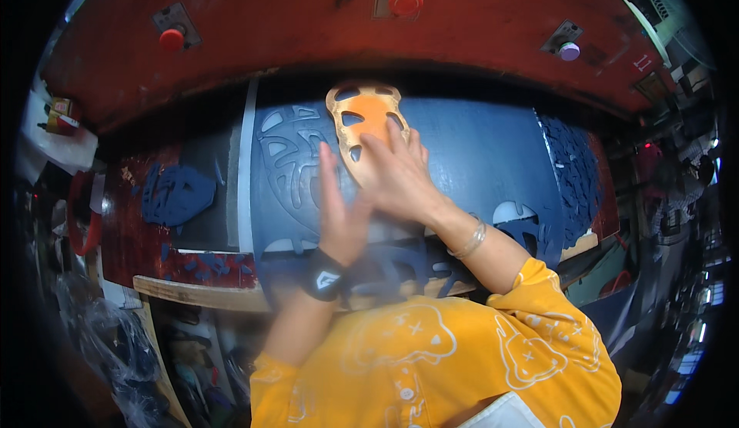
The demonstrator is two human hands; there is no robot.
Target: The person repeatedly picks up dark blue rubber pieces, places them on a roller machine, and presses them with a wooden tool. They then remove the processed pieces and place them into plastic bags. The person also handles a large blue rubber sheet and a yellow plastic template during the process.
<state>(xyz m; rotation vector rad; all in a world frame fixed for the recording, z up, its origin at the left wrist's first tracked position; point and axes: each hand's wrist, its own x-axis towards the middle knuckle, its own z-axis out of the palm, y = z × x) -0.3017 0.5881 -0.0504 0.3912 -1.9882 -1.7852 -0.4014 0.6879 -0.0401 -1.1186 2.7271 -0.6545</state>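
Observation:
An orange cutting die (369, 106) with several cut-out openings and a pale edge rests on a dark blue sheet (485, 147). My right hand (400, 178), a silvery bracelet on its wrist, lies over the die's near right part with fingers spread, touching its top. Part of the die's near end is hidden under that hand. My left hand (342, 216), with a black wristband, is held edge-on just left of the die's near end; it is slightly blurred. Its fingers point away from me, stretched out, with nothing visible in them. Left of the die, curved cut outlines (289, 158) mark the sheet.
A red machine beam (292, 20) with red push buttons (406, 1) spans the far side. Blue scraps lie in a pile (178, 193) at left and a heap (573, 174) at right. A wooden rail (200, 292) runs along the near edge. Clear plastic (115, 359) hangs lower left.

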